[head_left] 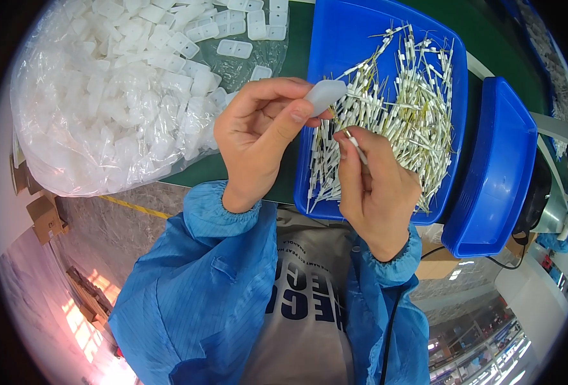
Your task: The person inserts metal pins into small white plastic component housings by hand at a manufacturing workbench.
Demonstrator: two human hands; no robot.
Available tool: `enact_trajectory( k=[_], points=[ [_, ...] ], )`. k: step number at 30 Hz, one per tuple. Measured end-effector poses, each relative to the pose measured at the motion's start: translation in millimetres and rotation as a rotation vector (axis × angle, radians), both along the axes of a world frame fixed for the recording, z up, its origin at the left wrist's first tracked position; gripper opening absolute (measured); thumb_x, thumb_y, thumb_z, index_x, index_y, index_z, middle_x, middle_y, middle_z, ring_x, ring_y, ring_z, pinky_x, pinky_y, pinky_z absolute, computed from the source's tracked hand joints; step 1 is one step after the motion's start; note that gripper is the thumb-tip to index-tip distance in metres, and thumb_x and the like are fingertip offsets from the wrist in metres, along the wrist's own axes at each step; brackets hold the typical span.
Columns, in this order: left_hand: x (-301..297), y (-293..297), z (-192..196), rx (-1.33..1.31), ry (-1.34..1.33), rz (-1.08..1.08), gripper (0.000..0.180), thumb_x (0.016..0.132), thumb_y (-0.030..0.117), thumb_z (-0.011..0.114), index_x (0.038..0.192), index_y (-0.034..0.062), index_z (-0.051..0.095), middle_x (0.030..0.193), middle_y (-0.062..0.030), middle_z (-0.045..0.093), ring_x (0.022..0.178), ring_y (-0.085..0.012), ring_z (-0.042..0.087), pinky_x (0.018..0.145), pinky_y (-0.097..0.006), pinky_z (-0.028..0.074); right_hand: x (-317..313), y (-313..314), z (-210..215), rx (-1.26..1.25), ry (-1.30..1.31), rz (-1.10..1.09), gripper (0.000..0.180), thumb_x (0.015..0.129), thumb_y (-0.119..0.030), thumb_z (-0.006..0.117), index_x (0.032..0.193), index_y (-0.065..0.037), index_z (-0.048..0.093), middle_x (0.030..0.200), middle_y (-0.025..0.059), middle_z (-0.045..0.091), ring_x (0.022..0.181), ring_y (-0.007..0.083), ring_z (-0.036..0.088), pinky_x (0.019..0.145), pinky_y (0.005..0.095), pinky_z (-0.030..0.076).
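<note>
Between the thumb and fingers of my left hand is a white plastic cap, small and rounded at the corners, held up at an angle. Just to its right and lower, my right hand pinches a thin white-sleeved wire lead with a bare metallic end. The lead's tip is close to the cap; whether they touch I cannot tell. Both hands are over the near left part of a blue tray, which holds a heap of similar white and yellowish wire leads.
A clear plastic bag full of white plastic caps lies at the left, with some loose caps beside its heap. On the right stands a second, smaller blue tray. The table has a green top.
</note>
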State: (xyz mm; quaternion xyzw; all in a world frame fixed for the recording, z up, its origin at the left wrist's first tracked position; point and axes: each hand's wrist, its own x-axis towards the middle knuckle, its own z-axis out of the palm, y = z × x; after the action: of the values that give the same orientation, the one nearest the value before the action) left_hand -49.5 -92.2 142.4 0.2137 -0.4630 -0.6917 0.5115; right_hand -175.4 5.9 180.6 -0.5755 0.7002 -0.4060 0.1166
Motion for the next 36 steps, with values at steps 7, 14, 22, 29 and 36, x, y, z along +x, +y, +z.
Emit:
enact_trajectory(
  k=[7,14,22,29,36],
  points=[
    [-1.1,2.1,-2.6,-0.148,-0.143,0.049,0.02,0.096,0.012,0.064,0.109,-0.0027,0.058,0.104,-0.0197,0.066,0.084,-0.0291,0.071,0.069,-0.032,0.056,3.7,0.2,-5.1,-0.054,-0.042,-0.03,0.015,0.087,-0.007,0.07,0.1,-0.004,0.064,0.069,0.0084,0.065,0.047,0.021,0.06,0.043,0.0321,0.045],
    [1.5,-2.7,-4.3,-0.129,-0.032,-0.014,0.016,0.09,-0.006,0.064,0.106,-0.0093,0.06,0.11,-0.0223,0.064,0.095,-0.0215,0.068,0.08,-0.029,0.058,1.3,3.0,6.5,0.125,-0.256,-0.025,0.01,0.089,-0.008,0.068,0.098,-0.003,0.064,0.065,0.0087,0.065,0.049,0.0175,0.063,0.044,0.0301,0.046],
    [-0.8,-0.5,-3.1,-0.242,-0.036,-0.085,0.023,0.083,-0.01,0.07,0.105,-0.0083,0.061,0.113,-0.0219,0.062,0.1,-0.0214,0.066,0.083,-0.028,0.058,-5.0,-3.1,21.5,0.044,-0.234,0.022,0.014,0.09,-0.005,0.067,0.104,-0.002,0.066,0.073,0.011,0.067,0.056,0.0181,0.066,0.048,0.0293,0.048],
    [8.6,-7.0,2.4,-0.483,-0.115,-0.035,0.031,0.075,-0.009,0.078,0.103,-0.0075,0.064,0.107,-0.021,0.064,0.101,-0.0252,0.067,0.085,-0.032,0.059,-0.6,-4.2,27.4,-0.002,-0.197,0.1,0.014,0.09,-0.004,0.067,0.103,-0.001,0.063,0.079,0.0121,0.067,0.058,0.0263,0.065,0.049,0.0329,0.049],
    [9.8,-4.3,5.4,-0.311,-0.019,-0.077,0.027,0.078,-0.008,0.075,0.103,-0.0075,0.064,0.108,-0.0223,0.065,0.101,-0.0267,0.067,0.086,-0.034,0.058,-2.4,-9.1,24.1,0.0,-0.198,0.194,0.009,0.091,-0.006,0.065,0.097,-0.002,0.06,0.073,0.013,0.063,0.054,0.0282,0.063,0.046,0.0365,0.046]
  ],
)
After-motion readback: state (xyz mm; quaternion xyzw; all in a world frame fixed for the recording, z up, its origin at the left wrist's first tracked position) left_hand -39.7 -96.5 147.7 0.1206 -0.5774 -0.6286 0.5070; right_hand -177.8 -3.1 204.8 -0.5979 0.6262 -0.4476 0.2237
